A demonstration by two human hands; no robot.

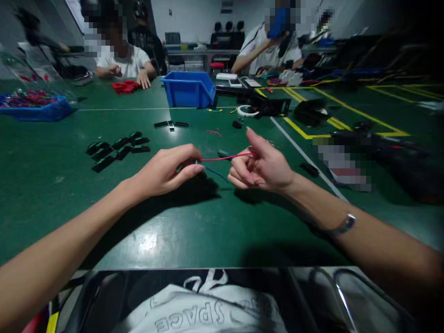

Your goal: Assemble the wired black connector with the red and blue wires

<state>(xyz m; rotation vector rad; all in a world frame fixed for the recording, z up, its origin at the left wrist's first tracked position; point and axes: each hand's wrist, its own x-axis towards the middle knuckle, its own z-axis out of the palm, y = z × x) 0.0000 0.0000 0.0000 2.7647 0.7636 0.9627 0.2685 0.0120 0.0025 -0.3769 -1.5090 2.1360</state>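
A red wire (222, 158) stretches nearly straight between my two hands above the green table (173, 231). My left hand (176, 169) pinches its left end, together with a small part mostly hidden by the fingers. From that same hand a blue wire (217, 174) hangs out to the right, its far end loose near my right fingers. My right hand (263, 164) is closed on the red wire's other end, thumb raised and fingers curled. A small dark oval thing (224, 154) lies on the table behind the red wire.
Several black-and-green parts (118, 150) lie at left. Farther back are a short red wire (213, 132), a blue bin (189, 89) and a white ring (247, 110). A blue tray (38, 111) of wires stands far left. Other people sit across the table.
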